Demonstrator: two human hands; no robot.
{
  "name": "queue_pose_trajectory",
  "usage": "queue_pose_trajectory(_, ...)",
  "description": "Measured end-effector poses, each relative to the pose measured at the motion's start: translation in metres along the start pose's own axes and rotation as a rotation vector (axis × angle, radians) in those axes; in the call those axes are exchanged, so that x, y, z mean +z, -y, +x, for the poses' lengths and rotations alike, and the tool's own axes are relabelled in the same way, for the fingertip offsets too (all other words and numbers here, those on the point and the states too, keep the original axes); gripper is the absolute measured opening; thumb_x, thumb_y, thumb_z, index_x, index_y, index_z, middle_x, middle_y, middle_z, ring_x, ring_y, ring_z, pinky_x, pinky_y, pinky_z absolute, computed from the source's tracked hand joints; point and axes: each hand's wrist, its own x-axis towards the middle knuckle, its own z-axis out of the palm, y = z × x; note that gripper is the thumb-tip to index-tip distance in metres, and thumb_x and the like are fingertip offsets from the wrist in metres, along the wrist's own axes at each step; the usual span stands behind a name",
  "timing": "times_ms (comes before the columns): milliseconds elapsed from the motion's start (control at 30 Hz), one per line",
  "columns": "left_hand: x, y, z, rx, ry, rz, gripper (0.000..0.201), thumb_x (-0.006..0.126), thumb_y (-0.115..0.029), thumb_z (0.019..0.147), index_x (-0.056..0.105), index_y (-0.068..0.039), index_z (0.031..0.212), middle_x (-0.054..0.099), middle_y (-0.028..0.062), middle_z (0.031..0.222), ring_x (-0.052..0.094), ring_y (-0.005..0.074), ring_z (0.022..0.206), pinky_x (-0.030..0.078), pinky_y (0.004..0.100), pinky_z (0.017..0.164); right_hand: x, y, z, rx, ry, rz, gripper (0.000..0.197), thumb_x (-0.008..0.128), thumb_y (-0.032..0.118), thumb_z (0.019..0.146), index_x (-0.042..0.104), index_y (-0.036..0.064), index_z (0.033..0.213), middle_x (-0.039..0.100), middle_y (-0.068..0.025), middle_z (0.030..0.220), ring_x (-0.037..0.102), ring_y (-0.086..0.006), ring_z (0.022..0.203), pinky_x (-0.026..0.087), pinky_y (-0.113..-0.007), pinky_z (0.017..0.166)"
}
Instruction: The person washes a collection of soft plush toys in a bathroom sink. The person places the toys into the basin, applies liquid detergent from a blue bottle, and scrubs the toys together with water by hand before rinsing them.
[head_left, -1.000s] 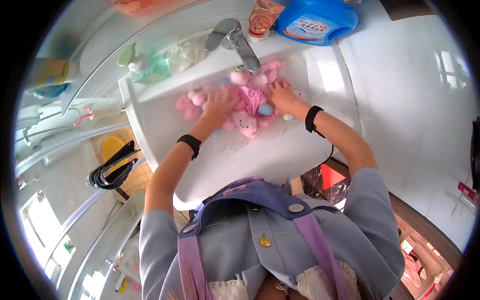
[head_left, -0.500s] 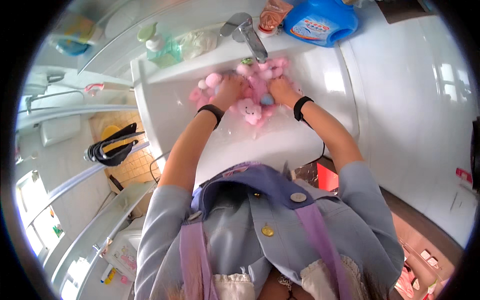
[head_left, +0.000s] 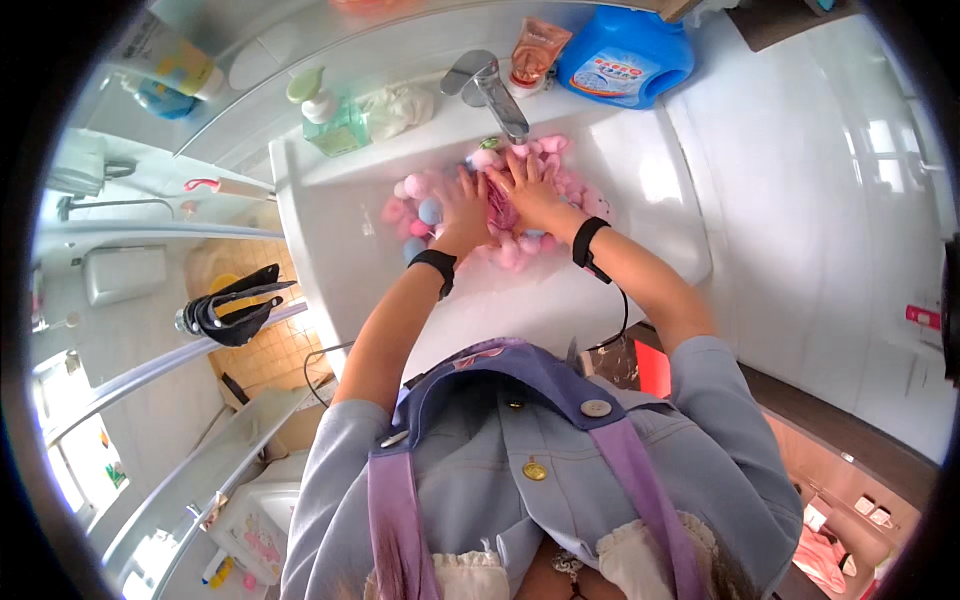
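A fluffy pink plush piece (head_left: 509, 252) with pink, white and blue pompoms lies in a white sink (head_left: 330, 215), below the chrome faucet (head_left: 500, 98). My left hand (head_left: 463, 208) rests on its left part with fingers spread. Beside it, my right hand (head_left: 533, 197) lies across the middle and right part, fingers apart and pointing to the faucet. Both palms face down on the plush and hide its centre. Strands of darker pink show between the hands. Each wrist wears a black band.
Along the sink's back ledge stand a green pump bottle (head_left: 335, 125), a crumpled whitish bag (head_left: 398, 110), a pinkish tube (head_left: 538, 52) and a blue detergent jug (head_left: 622, 62). A glossy white counter (head_left: 790, 200) adjoins on the right. Black items (head_left: 240, 308) hang from a rail at left.
Both hands have gone from gripping the plush to lying spread on top of it. My right hand has shifted left, closer to my left hand. The small smiling face on the plush no longer shows.
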Motion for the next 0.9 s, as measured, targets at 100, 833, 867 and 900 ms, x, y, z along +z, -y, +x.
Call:
queue_pose_trajectory(100, 0.011, -0.008, 0.024, -0.013, -0.062, 0.019, 0.103, 0.073, -0.047, 0.055, 0.025, -0.001, 0.134, 0.028, 0.0226, 0.133, 0.028, 0.0427, 0.122, 0.025, 0.0604, 0.094, 0.021, -0.002, 0.013, 0.022, -0.019, -0.021, 0.109, 0.079, 0.039, 0.049, 0.019, 0.0228, 0.139, 0.016, -0.0181, 0.141, 0.021, -0.0477, 0.124, 0.025, -0.07, 0.088)
queue_pose_trajectory(833, 0.03, 0.032, 0.009, 0.248, -0.219, -0.112, 0.07, 0.065, -0.04, 0.065, 0.042, -0.01, 0.124, 0.042, 0.0121, 0.124, 0.032, 0.0293, 0.122, 0.027, 0.0513, 0.096, -0.016, -0.082, -0.002, 0.2, -0.403, 0.638, 0.038, 0.061, 0.021, 0.071, 0.053, 0.0105, 0.106, 0.052, -0.0182, 0.106, 0.047, -0.032, 0.105, 0.035, -0.049, 0.09)
queue_pose_trajectory(867, 0.039, 0.043, -0.01, 0.307, -0.258, -0.171, 0.073, 0.065, -0.04, 0.066, 0.04, -0.01, 0.126, 0.039, 0.0145, 0.127, 0.03, 0.0315, 0.124, 0.024, 0.0541, 0.097, -0.056, -0.092, -0.025, 0.27, -0.558, 0.849, 0.03, 0.059, 0.013, 0.072, 0.053, 0.0066, 0.101, 0.054, -0.017, 0.102, 0.051, -0.0314, 0.1, 0.037, -0.042, 0.089)
queue_pose_trajectory(900, 0.022, 0.048, -0.031, 0.275, -0.29, -0.129, 0.076, 0.066, -0.041, 0.066, 0.037, -0.009, 0.129, 0.035, 0.015, 0.129, 0.026, 0.0326, 0.126, 0.023, 0.0564, 0.097, -0.056, -0.116, -0.038, 0.345, -1.045, 0.472, 0.029, 0.057, 0.007, 0.074, 0.051, 0.0036, 0.102, 0.053, -0.0165, 0.104, 0.048, -0.0325, 0.101, 0.038, -0.038, 0.089)
